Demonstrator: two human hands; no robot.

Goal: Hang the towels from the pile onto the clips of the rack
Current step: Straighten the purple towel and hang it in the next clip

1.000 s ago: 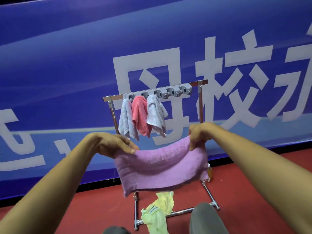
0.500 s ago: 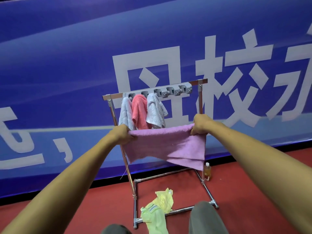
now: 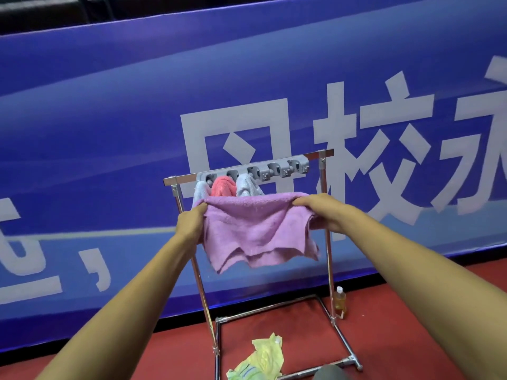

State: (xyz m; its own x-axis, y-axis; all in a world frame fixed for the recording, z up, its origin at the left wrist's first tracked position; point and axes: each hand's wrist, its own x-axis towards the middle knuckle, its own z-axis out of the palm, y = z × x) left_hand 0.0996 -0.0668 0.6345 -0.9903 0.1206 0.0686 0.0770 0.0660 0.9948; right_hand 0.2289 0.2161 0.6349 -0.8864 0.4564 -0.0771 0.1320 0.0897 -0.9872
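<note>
Two hands, left hand (image 3: 192,220) and right hand (image 3: 319,212), grip with curled fingers the top edge of a purple terry towel (image 3: 255,231), stretched before the chrome clip rack (image 3: 325,215).

On red floor (image 3: 411,338): chrome rack base (image 3: 266,308), crumpled yellow-green towel (image 3: 263,357) lying between its side rails, small amber-filled bottle (image 3: 340,301) standing just beside the right rear foot.

Head cam, fwd-down, near rack (image 3: 323,187)
</note>
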